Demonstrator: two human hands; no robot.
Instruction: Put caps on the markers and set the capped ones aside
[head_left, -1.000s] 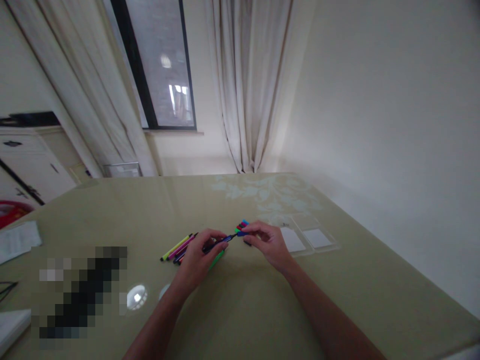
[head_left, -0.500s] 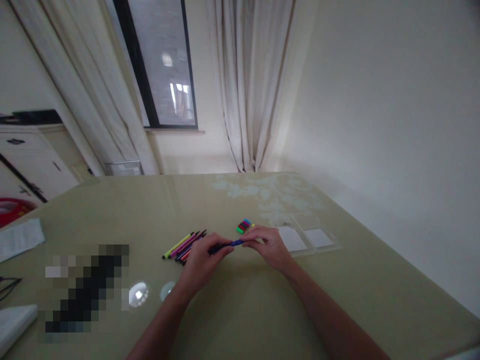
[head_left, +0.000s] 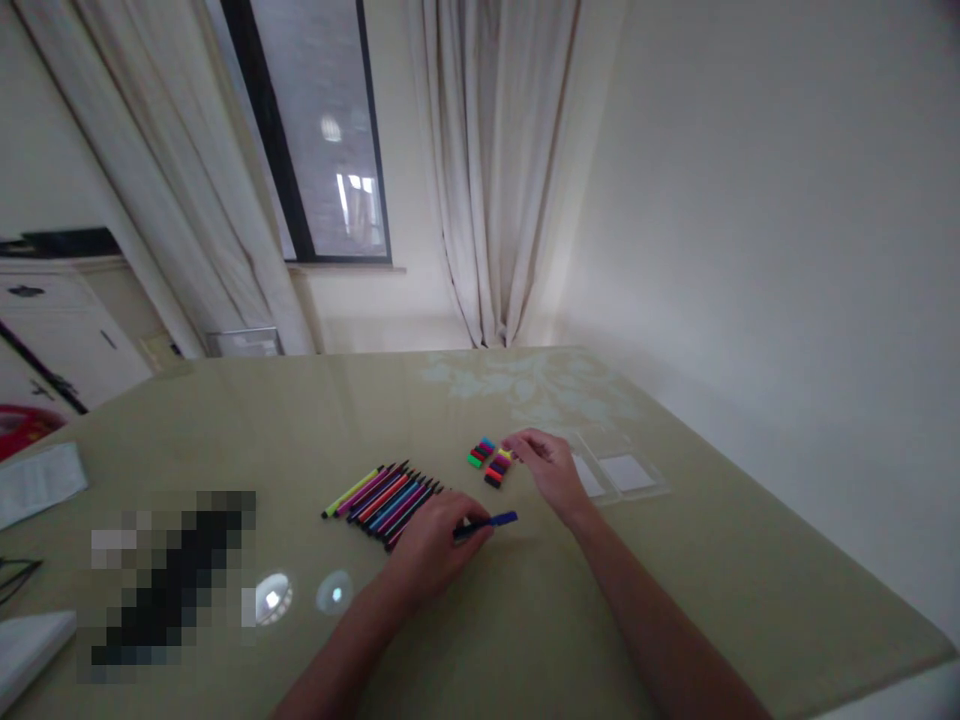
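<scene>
My left hand (head_left: 435,545) is closed round a dark blue marker (head_left: 489,523) with its blue cap on, held low over the table. To its left lies a row of several uncapped coloured markers (head_left: 382,495), side by side. My right hand (head_left: 547,465) reaches to a small cluster of loose coloured caps (head_left: 489,462), its fingertips pinched at the yellow one at the cluster's right edge.
A clear plastic marker case (head_left: 619,470) lies open just right of my right hand. The olive table (head_left: 525,620) ends at a wall on the right. Folded paper (head_left: 37,480) and a white object (head_left: 30,645) sit at the far left.
My left hand has drawn the capped blue marker back toward me, uncovering the marker row. My right hand let go of it and moved up to the loose caps.
</scene>
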